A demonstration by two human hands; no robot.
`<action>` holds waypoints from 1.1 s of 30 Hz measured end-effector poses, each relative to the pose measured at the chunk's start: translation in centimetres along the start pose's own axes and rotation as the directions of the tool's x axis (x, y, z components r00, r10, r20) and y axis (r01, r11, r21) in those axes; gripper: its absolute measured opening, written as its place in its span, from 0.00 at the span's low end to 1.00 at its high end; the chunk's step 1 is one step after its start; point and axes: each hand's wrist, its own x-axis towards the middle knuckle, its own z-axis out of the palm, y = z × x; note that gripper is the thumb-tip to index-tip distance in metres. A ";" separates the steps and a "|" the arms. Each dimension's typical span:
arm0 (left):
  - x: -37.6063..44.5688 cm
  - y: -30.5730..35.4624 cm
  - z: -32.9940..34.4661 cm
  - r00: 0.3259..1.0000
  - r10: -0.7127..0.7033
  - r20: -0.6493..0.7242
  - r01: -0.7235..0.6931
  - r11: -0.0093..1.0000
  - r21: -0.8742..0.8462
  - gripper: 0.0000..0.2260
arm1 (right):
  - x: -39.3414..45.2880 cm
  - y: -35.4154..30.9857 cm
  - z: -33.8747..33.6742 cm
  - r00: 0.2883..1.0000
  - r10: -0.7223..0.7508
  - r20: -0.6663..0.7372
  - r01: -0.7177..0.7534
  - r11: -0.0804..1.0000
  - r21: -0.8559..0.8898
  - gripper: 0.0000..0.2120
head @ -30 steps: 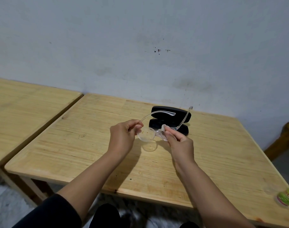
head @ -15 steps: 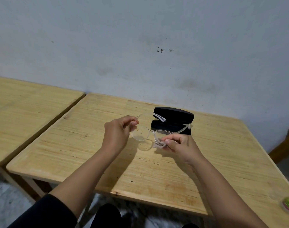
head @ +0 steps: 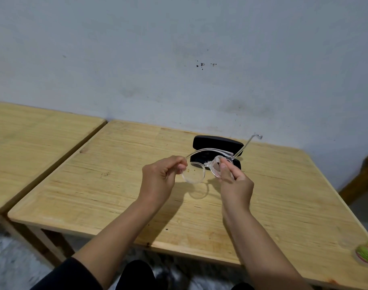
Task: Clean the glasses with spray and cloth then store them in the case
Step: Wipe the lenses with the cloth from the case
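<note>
I hold clear-framed glasses [head: 194, 173] above the middle of the wooden table [head: 99, 185]. My left hand [head: 161, 176] pinches the frame at its left hinge, beside the left lens. My right hand [head: 235, 181] pinches the right lens, with a small pale cloth [head: 217, 162] between its fingertips and the lens. Both temple arms stand unfolded and point away from me. Just behind the glasses lies the black case [head: 217, 142], open, lid raised toward the wall. A green-labelled bottle [head: 367, 252] lies at the table's right front corner, cut off by the frame edge.
A second wooden table [head: 32, 139] stands close on the left, a narrow gap between the two. A grey wall rises right behind both. A wooden piece of furniture [head: 363, 176] shows at the far right edge.
My right hand has turned and lifted the right lens upward, so the right temple arm now sticks up past the case. My left hand has stayed at the left hinge.
</note>
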 end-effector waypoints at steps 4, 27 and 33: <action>0.3 -0.2 -0.3 1.000 -0.024 -0.012 0.024 1.000 0.005 0.07 | 0.4 -0.3 -0.9 0.976 0.025 0.217 -0.005 0.996 -0.094 0.10; 0.8 -0.3 -1.8 0.995 -0.099 -0.005 0.099 0.995 0.011 0.07 | 1.7 -1.9 -4.1 0.933 0.035 0.359 0.053 0.971 -0.233 0.10; -0.3 0.6 -0.4 1.000 -0.015 0.017 0.015 1.000 -0.022 0.08 | -0.4 0.1 -1.4 0.998 0.047 -0.045 -0.043 0.995 0.092 0.08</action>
